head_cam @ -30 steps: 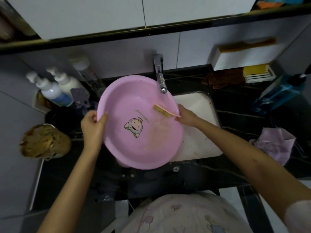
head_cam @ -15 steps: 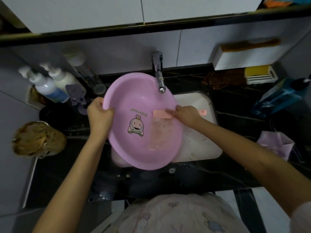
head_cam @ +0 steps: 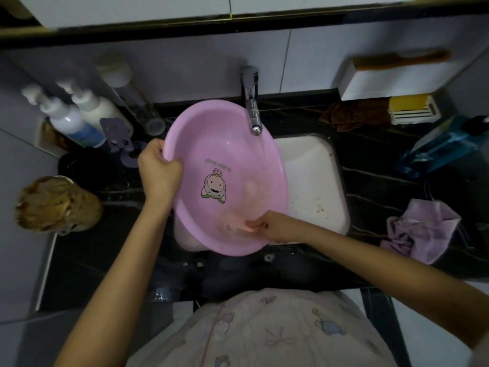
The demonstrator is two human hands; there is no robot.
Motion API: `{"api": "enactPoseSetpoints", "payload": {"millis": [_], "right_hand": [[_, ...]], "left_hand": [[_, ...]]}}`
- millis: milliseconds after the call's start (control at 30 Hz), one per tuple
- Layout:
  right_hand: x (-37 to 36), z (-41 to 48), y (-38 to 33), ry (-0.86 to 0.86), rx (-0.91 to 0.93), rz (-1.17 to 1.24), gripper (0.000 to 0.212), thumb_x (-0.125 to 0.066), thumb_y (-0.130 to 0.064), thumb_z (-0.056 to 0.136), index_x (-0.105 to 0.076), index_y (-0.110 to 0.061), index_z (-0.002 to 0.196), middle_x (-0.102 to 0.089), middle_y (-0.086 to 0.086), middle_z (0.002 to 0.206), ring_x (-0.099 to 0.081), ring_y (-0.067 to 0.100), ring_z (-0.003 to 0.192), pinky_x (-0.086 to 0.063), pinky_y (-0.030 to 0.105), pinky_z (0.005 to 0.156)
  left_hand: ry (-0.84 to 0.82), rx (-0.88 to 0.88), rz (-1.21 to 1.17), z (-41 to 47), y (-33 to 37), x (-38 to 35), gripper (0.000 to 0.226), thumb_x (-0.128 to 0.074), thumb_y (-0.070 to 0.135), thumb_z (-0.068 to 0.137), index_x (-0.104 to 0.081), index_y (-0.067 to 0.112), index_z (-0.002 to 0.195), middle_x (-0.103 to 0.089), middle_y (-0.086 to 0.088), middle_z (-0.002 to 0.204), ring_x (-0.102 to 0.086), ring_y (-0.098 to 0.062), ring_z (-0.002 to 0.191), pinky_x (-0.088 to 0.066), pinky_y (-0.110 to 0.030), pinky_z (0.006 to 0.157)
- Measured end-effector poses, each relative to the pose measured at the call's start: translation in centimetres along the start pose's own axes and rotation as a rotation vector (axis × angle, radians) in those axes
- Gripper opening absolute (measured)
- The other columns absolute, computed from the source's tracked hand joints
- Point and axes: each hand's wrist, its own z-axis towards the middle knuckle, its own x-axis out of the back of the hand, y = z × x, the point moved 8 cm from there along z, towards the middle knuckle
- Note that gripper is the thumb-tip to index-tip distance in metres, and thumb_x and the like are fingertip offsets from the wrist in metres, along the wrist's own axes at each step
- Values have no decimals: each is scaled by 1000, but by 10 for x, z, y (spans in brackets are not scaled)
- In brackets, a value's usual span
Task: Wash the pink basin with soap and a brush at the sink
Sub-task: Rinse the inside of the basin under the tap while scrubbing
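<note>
Your right hand (head_cam: 275, 229) has dropped since half a second ago. Then it held the brush (head_cam: 236, 228) high on the basin's right side, just under the tap; now it is down at the near edge, inside the bowl. Its grip is narrow, fingers curled and pinching the brush, which shows only as a pink blur against the wet wall. Your left hand (head_cam: 160, 168) has kept its place on the left rim, thumb inside and fingers wrapped over the edge, holding the pink basin (head_cam: 225, 144). The basin is tilted over the white sink (head_cam: 315, 181) and covers its left part, and the cartoon print (head_cam: 213, 188) on its floor has turned a little.

The faucet (head_cam: 251, 107) hangs over the basin's far rim, and its stream (head_cam: 262, 152) runs down the inner right wall.

On the black surface (head_cam: 383, 168), to the left stand two pump bottles (head_cam: 66, 120), a clear bottle (head_cam: 132, 102) and a purple holder (head_cam: 116, 133), and nearer you is a brown tangled mass in a cup (head_cam: 57, 203). To the right lie a brown cloth (head_cam: 354, 115), a yellow block in a white rack (head_cam: 412, 108), a blue bottle (head_cam: 444, 144) and a crumpled lilac cloth (head_cam: 420, 229). Your right forearm crosses the sink's near corner.
</note>
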Motion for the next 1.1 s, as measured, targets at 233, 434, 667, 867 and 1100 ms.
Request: {"api": "enactPoseSetpoints", "payload": {"millis": [233, 434, 667, 867, 1100], "right_hand": [[-19, -19, -66, -86, -85, 693, 33, -44, -25, 100, -53, -24, 132, -40, 0, 66, -31, 7, 40, -23, 11, 35], [-13, -49, -88, 28, 23, 733, 29, -43, -29, 100, -61, -18, 119, -41, 1, 56, -33, 6, 31, -27, 11, 34], [-24, -65, -40, 82, -135, 462, 31, -39, -29, 100, -58, -5, 102, -47, 6, 61, -41, 13, 39, -36, 20, 41], [-31, -59, -91, 213, 122, 510, 34, -37, -25, 101, -55, -17, 129, -45, 1, 57, -41, 1, 31, -36, 17, 35], [-10, -49, 23, 90, -117, 9, 37, -37, -40, 100, -53, -27, 131, -66, -2, 94, -60, 13, 72, -51, 25, 69]], "left_hand": [[-21, -8, -33, -1, 1, -1, 19, -51, -8, 71, -52, 9, 81, -47, 8, 65, -44, -2, 57, -35, -7, 48], [-13, 0, -16, -2, 0, 0, 18, -50, -7, 71, -51, 9, 79, -46, 8, 64, -42, -3, 57, -36, -16, 50], [-19, 7, -18, -2, -1, -1, 18, -51, -5, 71, -51, 10, 81, -50, 2, 71, -50, -17, 71, -39, -20, 54], [-17, 20, 4, -2, -2, 0, 19, -50, -5, 72, -50, 11, 83, -52, -3, 78, -49, -16, 72, -39, -17, 53], [-50, 28, 6, -4, 3, 0, 20, -49, -6, 75, -49, 11, 85, -53, -7, 85, -50, -16, 75, -40, -21, 58]]}}
